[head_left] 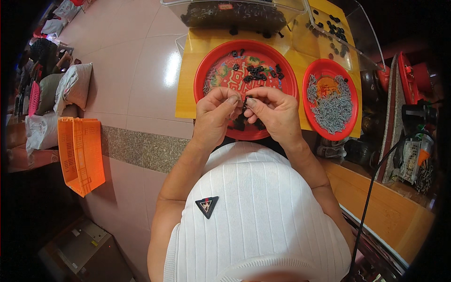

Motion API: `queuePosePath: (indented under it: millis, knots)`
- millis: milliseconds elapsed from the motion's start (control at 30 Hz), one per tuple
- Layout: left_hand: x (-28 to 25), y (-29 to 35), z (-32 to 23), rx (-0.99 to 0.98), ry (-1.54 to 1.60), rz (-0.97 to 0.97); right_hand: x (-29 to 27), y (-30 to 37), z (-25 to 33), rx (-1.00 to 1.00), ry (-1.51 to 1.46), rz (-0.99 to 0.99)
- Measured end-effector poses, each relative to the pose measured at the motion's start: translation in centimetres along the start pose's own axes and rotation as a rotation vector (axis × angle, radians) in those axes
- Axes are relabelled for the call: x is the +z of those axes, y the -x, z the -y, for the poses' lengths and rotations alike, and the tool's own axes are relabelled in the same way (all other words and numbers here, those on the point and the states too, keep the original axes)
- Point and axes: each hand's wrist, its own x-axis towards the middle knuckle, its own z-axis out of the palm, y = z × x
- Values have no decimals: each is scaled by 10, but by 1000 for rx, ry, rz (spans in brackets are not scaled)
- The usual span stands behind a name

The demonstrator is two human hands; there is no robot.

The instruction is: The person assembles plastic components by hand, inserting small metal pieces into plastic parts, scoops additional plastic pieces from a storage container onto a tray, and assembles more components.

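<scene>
Both my hands meet over the near part of a round red tray (pixel 199 81) with a printed flower pattern. In the pinched fingers of my right hand (pixel 278 113) is a small black part (pixel 245 100). My left hand (pixel 212 115) is closed too, thumb against forefinger, right beside that part; whatever its fingertips grip is too small to make out. Several black plastic pieces (pixel 256 71) lie in the tray, and small grey screws (pixel 212 80) gather along its left side. To the right, a smaller red tray (pixel 331 66) carries a heap of grey screws (pixel 332 110).
A clear plastic bin (pixel 235 16) full of dark pieces stands behind the round tray. Another clear bin (pixel 350 35) with black pieces is at the back right. Everything rests on a yellow board (pixel 187 101). An orange crate (pixel 81 155) is on the floor at left.
</scene>
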Motion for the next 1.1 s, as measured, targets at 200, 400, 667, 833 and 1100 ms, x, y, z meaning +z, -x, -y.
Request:
queuePosePath:
  millis: [200,400,667,833,1100]
  knots:
    - [-1,3,1,18,-10,32,7,3,4,-24,18,-28]
    - [-1,5,1,16,-29,4,11,4,8,-11,81,-40]
    - [-3,6,1,-15,-31,10,11,5,8,14,104,-54]
    - [-3,7,1,2,-50,22,12,5,8,19,85,-48]
    - [-2,6,6,121,-181,14,12,5,4,10,142,-63]
